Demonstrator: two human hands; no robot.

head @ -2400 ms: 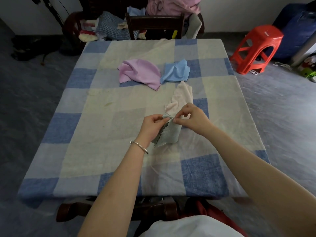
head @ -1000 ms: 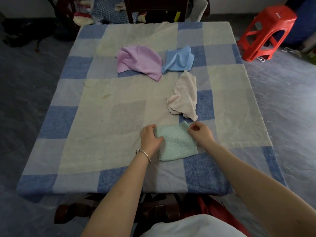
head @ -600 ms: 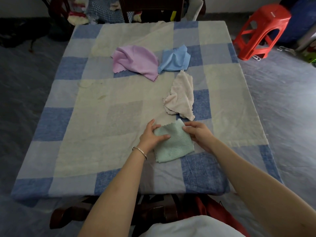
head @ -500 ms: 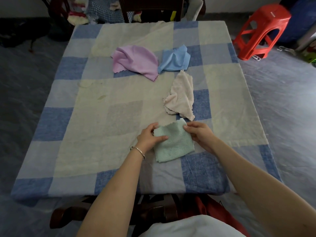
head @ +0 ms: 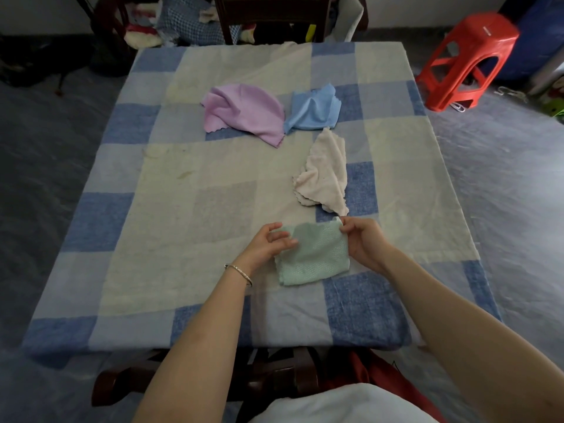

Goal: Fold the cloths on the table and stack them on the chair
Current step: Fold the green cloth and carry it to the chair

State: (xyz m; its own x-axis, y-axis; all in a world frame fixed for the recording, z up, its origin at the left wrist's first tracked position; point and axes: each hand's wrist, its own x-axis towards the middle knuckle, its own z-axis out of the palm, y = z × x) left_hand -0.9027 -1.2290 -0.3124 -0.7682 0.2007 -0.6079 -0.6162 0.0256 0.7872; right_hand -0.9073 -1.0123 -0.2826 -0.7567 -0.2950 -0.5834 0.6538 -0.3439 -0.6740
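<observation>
Tablecloth checked blue, red stool on floor, left hand and right hand fingers pinching green cloth

Tablecloth: blue and cream squares, spread under both hands, with a faint stain ahead and left of the left hand.
Bracelet: thin, silver, on the wrist just behind the left hand.
Red stool: plastic, upright on the floor, far ahead and right of the right hand.
Wire clip: on the floor at the stool's near foot.
Checked fabric: blue-and-white heap, far ahead and left of the left hand, beyond the tablecloth's far edge.
Floor: grey, on either side.
</observation>
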